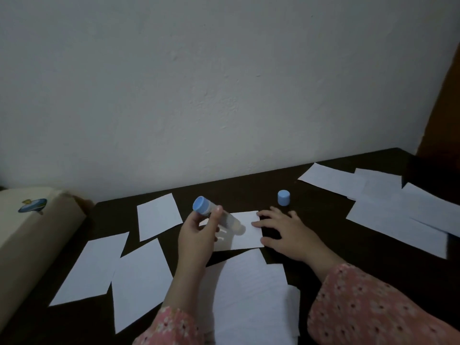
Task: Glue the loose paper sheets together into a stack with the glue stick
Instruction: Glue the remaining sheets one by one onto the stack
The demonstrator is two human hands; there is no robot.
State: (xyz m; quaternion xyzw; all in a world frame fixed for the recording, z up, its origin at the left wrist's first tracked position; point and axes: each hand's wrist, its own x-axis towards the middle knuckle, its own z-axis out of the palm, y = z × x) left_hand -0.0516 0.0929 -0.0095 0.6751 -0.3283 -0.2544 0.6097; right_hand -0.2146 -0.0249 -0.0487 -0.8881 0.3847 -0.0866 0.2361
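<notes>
**paperfan22:** so what were your hands actually doing at that point?

**me:** My left hand was just left of the frame's center, fingers and thumb curled around the glue stick. I had it tilted, blue bottom end pointing up and to the left, uncapped glue tip pointing down-right onto the small paper sheet in the middle. Looked like the tip was touching the paper, but it was dim, so I can't swear to it. My right hand was flat and relaxed, fingers spread, pressing on the right edge of that same sheet with the palm on the table. Both sleeves were pink with a little flower print.

**paperfan22:** and the cap?

**me:** The blue cap stood upright on the table just above my right hand, not touching it.

**paperfan22:** what about the rest of the desk?

**me:** Dark table pushed against a plain white wall. Three loose sheets lay spread at lower left, a few overlapping ones at the right side, and a lined-looking pile sat at bottom center between my arms. At the left edge of the frame there was a beige box with a blue sticker on it.
</notes>
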